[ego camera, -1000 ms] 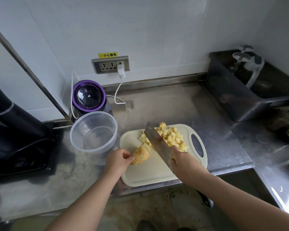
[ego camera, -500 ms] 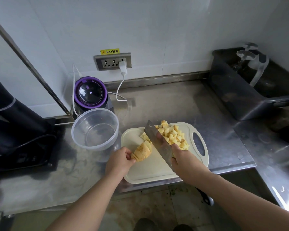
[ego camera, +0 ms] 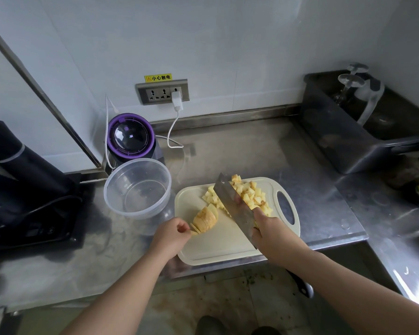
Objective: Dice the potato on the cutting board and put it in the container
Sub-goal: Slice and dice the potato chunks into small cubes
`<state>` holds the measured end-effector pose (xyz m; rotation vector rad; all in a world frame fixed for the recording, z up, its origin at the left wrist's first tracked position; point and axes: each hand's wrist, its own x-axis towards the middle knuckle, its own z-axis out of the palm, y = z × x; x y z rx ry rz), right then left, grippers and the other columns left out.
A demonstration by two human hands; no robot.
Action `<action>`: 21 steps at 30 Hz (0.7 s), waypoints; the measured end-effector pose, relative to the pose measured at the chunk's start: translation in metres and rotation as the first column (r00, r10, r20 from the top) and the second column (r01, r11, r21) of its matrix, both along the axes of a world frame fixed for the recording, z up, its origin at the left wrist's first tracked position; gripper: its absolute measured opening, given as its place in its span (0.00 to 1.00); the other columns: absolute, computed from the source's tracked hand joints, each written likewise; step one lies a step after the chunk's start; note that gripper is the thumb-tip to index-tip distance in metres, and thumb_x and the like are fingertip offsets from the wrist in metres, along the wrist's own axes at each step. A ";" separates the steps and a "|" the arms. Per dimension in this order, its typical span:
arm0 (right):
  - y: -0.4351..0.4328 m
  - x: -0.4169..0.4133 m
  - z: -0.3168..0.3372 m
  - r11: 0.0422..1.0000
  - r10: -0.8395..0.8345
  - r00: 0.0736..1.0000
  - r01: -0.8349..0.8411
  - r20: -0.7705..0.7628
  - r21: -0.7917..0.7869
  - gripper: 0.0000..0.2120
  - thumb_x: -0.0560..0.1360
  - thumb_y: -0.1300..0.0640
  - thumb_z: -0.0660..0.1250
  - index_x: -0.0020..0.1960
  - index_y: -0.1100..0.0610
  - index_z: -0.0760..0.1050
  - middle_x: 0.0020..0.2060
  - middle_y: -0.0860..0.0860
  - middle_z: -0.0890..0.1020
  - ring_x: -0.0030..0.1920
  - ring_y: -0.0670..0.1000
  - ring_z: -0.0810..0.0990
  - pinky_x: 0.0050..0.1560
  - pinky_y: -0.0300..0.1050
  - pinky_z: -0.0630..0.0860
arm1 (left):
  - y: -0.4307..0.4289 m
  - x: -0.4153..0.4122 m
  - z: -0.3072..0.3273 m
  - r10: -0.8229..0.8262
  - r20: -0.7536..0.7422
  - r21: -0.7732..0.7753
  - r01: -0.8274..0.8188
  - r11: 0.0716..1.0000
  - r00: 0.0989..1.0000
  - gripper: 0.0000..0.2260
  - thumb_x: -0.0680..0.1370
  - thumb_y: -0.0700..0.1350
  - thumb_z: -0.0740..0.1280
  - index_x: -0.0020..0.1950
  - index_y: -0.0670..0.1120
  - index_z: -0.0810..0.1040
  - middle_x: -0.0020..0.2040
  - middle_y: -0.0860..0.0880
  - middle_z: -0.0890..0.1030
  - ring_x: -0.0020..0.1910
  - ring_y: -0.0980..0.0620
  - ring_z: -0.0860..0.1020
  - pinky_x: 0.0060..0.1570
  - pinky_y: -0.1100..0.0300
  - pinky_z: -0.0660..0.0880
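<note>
Yellow sticker [ego camera: 158, 78] on the wall, just above the socket plate [ego camera: 162, 92]: black characters "小心触电", with a small warning triangle at its left end. Purple-rimmed appliance [ego camera: 130, 136] on the bench: tiny lit marks at the centre of its dark dome, too small to read. Socket plate has no readable print. No other text, brand or number is legible.

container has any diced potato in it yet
No, the clear container holds nothing, and the diced potato lies heaped on the cutting board.
</note>
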<state>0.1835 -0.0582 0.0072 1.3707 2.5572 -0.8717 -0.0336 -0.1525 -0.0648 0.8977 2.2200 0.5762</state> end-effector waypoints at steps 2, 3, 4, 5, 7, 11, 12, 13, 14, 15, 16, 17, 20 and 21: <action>0.000 0.003 0.000 1.000 -0.001 1.000 0.001 -0.001 -0.001 0.10 0.81 0.57 0.54 0.61 0.59 0.65 0.40 0.53 0.75 0.40 0.55 0.76 0.46 0.50 0.76 | 0.002 0.002 0.000 0.008 0.000 0.018 -0.008 1.000 1.000 0.03 0.75 0.43 0.68 0.48 0.49 0.77 0.45 0.53 0.79 0.46 0.54 0.77 0.46 0.61 0.73; 0.000 0.004 0.000 1.000 -0.002 1.000 0.002 -0.002 0.001 0.10 0.81 0.57 0.54 0.61 0.59 0.65 0.40 0.53 0.75 0.40 0.55 0.76 0.46 0.50 0.76 | 0.004 0.003 0.000 0.019 0.000 0.022 -0.019 1.000 1.000 0.04 0.75 0.44 0.68 0.48 0.49 0.76 0.45 0.53 0.79 0.46 0.54 0.77 0.45 0.61 0.72; 0.000 0.006 0.000 1.000 -0.004 1.000 0.004 -0.003 0.003 0.10 0.81 0.57 0.54 0.61 0.58 0.65 0.40 0.53 0.75 0.40 0.55 0.76 0.45 0.50 0.76 | 0.005 0.005 0.001 0.034 -0.001 0.019 -0.034 0.999 0.999 0.05 0.75 0.44 0.69 0.48 0.49 0.75 0.44 0.53 0.78 0.46 0.53 0.77 0.44 0.61 0.71; -0.001 0.007 0.001 1.000 -0.007 1.000 0.007 -0.004 0.005 0.10 0.81 0.57 0.54 0.60 0.58 0.65 0.40 0.53 0.75 0.40 0.55 0.76 0.45 0.50 0.76 | 0.007 0.006 0.002 0.048 -0.003 0.011 -0.048 0.999 0.999 0.05 0.74 0.45 0.69 0.48 0.49 0.75 0.43 0.54 0.78 0.45 0.53 0.77 0.43 0.61 0.71; -0.001 0.008 0.001 1.000 -0.013 1.000 0.013 -0.004 0.010 0.10 0.81 0.57 0.54 0.61 0.58 0.65 0.40 0.53 0.75 0.40 0.54 0.76 0.45 0.50 0.75 | 0.010 0.009 0.001 0.069 -0.024 -0.012 -0.069 0.998 0.997 0.05 0.74 0.45 0.69 0.47 0.48 0.75 0.43 0.53 0.77 0.43 0.53 0.76 0.39 0.61 0.71; -0.003 0.009 0.001 1.000 -0.017 1.000 0.017 -0.010 0.012 0.10 0.81 0.57 0.55 0.61 0.59 0.65 0.40 0.52 0.74 0.40 0.53 0.75 0.44 0.47 0.73 | 0.015 0.016 0.004 0.088 -0.081 -0.027 -0.090 0.996 0.993 0.02 0.75 0.43 0.66 0.43 0.46 0.75 0.41 0.50 0.77 0.38 0.53 0.74 0.32 0.62 0.68; -0.003 0.009 0.001 1.000 -0.015 1.000 0.015 -0.012 0.013 0.10 0.81 0.57 0.55 0.61 0.59 0.65 0.40 0.52 0.74 0.40 0.53 0.75 0.44 0.47 0.73 | 0.016 0.018 0.004 0.084 -0.090 -0.020 -0.086 0.996 0.992 0.03 0.75 0.43 0.66 0.42 0.46 0.74 0.40 0.51 0.77 0.37 0.54 0.73 0.31 0.62 0.66; -0.003 0.008 0.001 1.000 -0.014 1.000 0.014 -0.009 0.013 0.10 0.81 0.57 0.55 0.61 0.59 0.65 0.40 0.52 0.74 0.40 0.53 0.75 0.44 0.47 0.73 | 0.015 0.019 0.004 0.078 -0.092 -0.011 -0.080 0.997 0.993 0.04 0.75 0.44 0.66 0.41 0.47 0.74 0.39 0.51 0.76 0.36 0.55 0.73 0.30 0.63 0.65; -0.003 0.008 0.000 1.000 -0.013 1.000 0.013 -0.006 0.014 0.11 0.82 0.57 0.55 0.62 0.59 0.65 0.40 0.52 0.74 0.40 0.53 0.75 0.44 0.47 0.74 | 0.015 0.019 0.004 0.073 -0.088 -0.003 -0.073 0.997 0.994 0.04 0.75 0.44 0.67 0.41 0.47 0.74 0.38 0.51 0.76 0.36 0.55 0.73 0.30 0.63 0.65; -0.002 0.008 -0.002 1.000 -0.011 1.000 0.010 0.006 0.012 0.11 0.82 0.57 0.55 0.63 0.59 0.65 0.39 0.52 0.74 0.39 0.52 0.75 0.42 0.45 0.74 | 0.014 0.019 0.003 0.066 -0.081 0.003 -0.066 0.998 0.995 0.04 0.75 0.44 0.68 0.42 0.46 0.75 0.39 0.52 0.76 0.37 0.55 0.73 0.31 0.63 0.66; -0.002 0.008 -0.003 1.000 0.001 0.999 -0.002 0.032 0.015 0.12 0.82 0.58 0.55 0.65 0.59 0.63 0.38 0.51 0.74 0.38 0.51 0.76 0.38 0.43 0.73 | 0.012 0.018 0.002 0.062 -0.074 0.011 -0.062 0.998 0.995 0.03 0.75 0.44 0.68 0.43 0.46 0.75 0.39 0.52 0.76 0.38 0.55 0.74 0.32 0.64 0.67; -0.002 0.007 -0.004 1.000 0.016 0.998 -0.017 0.067 0.019 0.14 0.82 0.58 0.55 0.66 0.58 0.62 0.37 0.50 0.74 0.37 0.49 0.76 0.34 0.41 0.71 | 0.011 0.016 0.002 0.064 -0.069 0.021 -0.062 0.998 0.996 0.03 0.75 0.43 0.68 0.44 0.47 0.75 0.40 0.53 0.76 0.39 0.55 0.74 0.33 0.65 0.67; 0.000 0.008 -0.004 1.000 0.015 0.998 -0.015 0.053 0.005 0.12 0.82 0.58 0.56 0.64 0.58 0.63 0.39 0.52 0.75 0.39 0.53 0.78 0.39 0.44 0.74 | 0.006 0.010 0.000 0.074 -0.062 0.051 -0.071 0.996 0.995 0.03 0.76 0.42 0.68 0.44 0.48 0.76 0.40 0.54 0.77 0.41 0.54 0.76 0.38 0.64 0.68; 0.000 0.008 -0.003 1.000 0.004 1.000 -0.003 0.025 -0.004 0.11 0.81 0.58 0.55 0.62 0.59 0.65 0.40 0.53 0.75 0.41 0.55 0.78 0.43 0.48 0.76 | 0.005 0.009 -0.001 0.078 -0.056 0.063 -0.074 0.995 0.995 0.03 0.75 0.42 0.69 0.43 0.48 0.76 0.40 0.53 0.78 0.41 0.52 0.77 0.39 0.63 0.69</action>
